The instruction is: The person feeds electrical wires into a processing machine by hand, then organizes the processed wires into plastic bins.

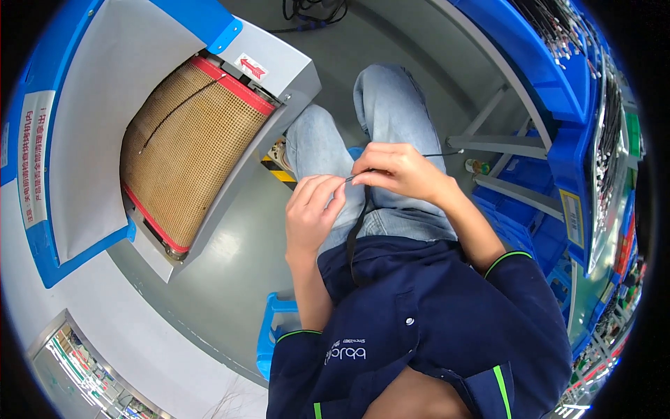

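Note:
Above my lap, both hands work on a thin black cable. My left hand pinches it between thumb and fingers near a short dark end piece. My right hand is closed on the same cable just beside, the two sets of fingertips almost meeting. From behind the right hand the cable runs out to the right and ends in a small pale tip. A dark strap hangs down below the right hand toward my shirt; where its upper end goes is hidden by the fingers.
At left, a machine's brown mesh conveyor belt with red edges carries another thin black cable. Blue bins and bundles of dark cables line the right side. A blue stool stands at lower left of my body.

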{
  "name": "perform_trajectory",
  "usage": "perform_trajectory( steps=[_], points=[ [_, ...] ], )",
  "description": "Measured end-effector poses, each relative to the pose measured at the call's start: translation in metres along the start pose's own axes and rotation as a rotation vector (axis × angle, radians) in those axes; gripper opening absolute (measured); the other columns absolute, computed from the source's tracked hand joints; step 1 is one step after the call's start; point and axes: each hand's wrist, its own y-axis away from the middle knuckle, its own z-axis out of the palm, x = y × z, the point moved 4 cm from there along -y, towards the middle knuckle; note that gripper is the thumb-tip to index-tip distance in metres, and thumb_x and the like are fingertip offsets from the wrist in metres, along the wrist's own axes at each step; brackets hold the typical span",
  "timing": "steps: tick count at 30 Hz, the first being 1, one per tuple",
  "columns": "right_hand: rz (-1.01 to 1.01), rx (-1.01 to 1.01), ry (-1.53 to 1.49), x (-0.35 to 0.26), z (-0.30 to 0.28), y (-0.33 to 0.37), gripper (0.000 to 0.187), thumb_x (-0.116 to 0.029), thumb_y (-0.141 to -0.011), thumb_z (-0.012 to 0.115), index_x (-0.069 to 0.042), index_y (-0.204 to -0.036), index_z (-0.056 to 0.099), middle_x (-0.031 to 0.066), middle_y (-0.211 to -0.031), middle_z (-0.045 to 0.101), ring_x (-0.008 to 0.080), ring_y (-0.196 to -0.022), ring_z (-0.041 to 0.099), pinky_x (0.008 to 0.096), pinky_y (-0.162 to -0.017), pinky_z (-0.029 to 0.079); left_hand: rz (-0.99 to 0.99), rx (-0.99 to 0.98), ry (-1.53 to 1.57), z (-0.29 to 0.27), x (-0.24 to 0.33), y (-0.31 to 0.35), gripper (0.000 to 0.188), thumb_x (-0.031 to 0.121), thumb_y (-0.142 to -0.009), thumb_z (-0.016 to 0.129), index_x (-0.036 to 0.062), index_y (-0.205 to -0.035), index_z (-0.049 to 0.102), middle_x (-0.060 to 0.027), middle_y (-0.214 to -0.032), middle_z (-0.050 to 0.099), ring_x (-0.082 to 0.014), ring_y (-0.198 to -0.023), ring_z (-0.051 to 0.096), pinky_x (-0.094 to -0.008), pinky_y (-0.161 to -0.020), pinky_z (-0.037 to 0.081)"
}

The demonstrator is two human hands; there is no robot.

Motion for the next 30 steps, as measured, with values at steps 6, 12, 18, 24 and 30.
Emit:
perform_trajectory(
  steps=[6,12,18,24,30],
  points=[
    [0.056,-0.046,-0.042,0.003,-0.005,0.003,0.012,-0.015,-0.081,0.067,-0.003,-0.083,0.065,0.0093,-0.074,0.059,0.0259,-0.065,0.060,0.0343,-0.058,0.048,0.036,-0.001,-0.021,0.008,0.000,0.002,0.019,-0.006,-0.067,0.071,0.0029,-0.083,0.064,-0.0063,-0.081,0.066,-0.0215,-0.077,0.063,-0.0308,-0.067,0.050],
    [0.045,-0.023,-0.065,0.003,-0.007,0.004,0.012,-0.015,-0.081,0.068,-0.003,-0.083,0.065,0.0095,-0.075,0.060,0.0259,-0.065,0.060,0.0339,-0.058,0.048,0.050,0.008,0.015,0.010,0.000,0.003,0.020,-0.006,-0.066,0.071,0.0033,-0.082,0.064,-0.0056,-0.080,0.066,-0.0211,-0.077,0.063,-0.0307,-0.067,0.050],
    [0.077,-0.070,-0.046,0.007,-0.004,0.005,0.014,-0.015,-0.080,0.068,-0.003,-0.085,0.065,0.0086,-0.077,0.061,0.0249,-0.068,0.061,0.0332,-0.060,0.048,0.085,-0.022,-0.067,0.009,-0.003,0.001,0.020,-0.004,-0.065,0.072,0.0051,-0.080,0.064,-0.0041,-0.079,0.065,-0.0207,-0.075,0.062,-0.0309,-0.065,0.049],
    [0.086,-0.172,0.032,0.010,-0.013,0.006,0.016,-0.012,-0.080,0.066,-0.004,-0.094,0.063,0.0094,-0.084,0.062,0.0263,-0.074,0.062,0.0345,-0.064,0.050,0.072,-0.034,-0.096,0.009,-0.007,0.002,0.020,-0.002,-0.064,0.072,0.0064,-0.080,0.063,-0.0036,-0.079,0.064,-0.0210,-0.075,0.062,-0.0316,-0.064,0.050],
    [0.140,-0.179,0.097,0.020,-0.039,0.014,0.017,-0.009,-0.079,0.062,-0.005,-0.096,0.063,0.0105,-0.088,0.064,0.0277,-0.079,0.064,0.0352,-0.070,0.051,0.018,-0.002,-0.121,-0.004,-0.019,0.008,0.019,-0.001,-0.065,0.072,0.0065,-0.080,0.062,-0.0039,-0.079,0.063,-0.0215,-0.075,0.062,-0.0318,-0.064,0.050]
  ],
)
